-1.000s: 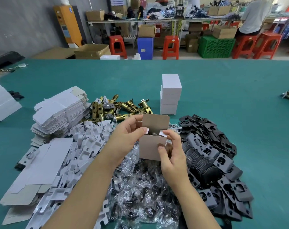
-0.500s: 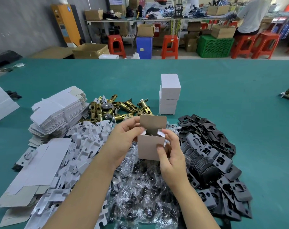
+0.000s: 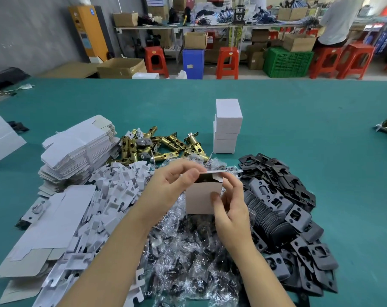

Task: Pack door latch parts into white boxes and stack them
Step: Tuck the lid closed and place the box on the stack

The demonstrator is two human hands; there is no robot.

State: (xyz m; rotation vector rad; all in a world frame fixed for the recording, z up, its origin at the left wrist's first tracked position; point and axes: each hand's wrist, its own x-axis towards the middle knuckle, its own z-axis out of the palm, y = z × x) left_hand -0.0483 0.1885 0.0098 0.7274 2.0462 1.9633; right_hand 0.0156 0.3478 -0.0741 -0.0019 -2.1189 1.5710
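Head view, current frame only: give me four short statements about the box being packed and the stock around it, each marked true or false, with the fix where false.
1. Both hands hold the small box, left hand at its top flap, right hand on its side. True.
2. The stack of white boxes stands on the flat carton blanks. False: it stands on the green table, beyond the brass latches.
3. The black plates lie to the right of the hands. True.
4. The held box is fully shut. False: its top flap is partly open, with dark contents showing.
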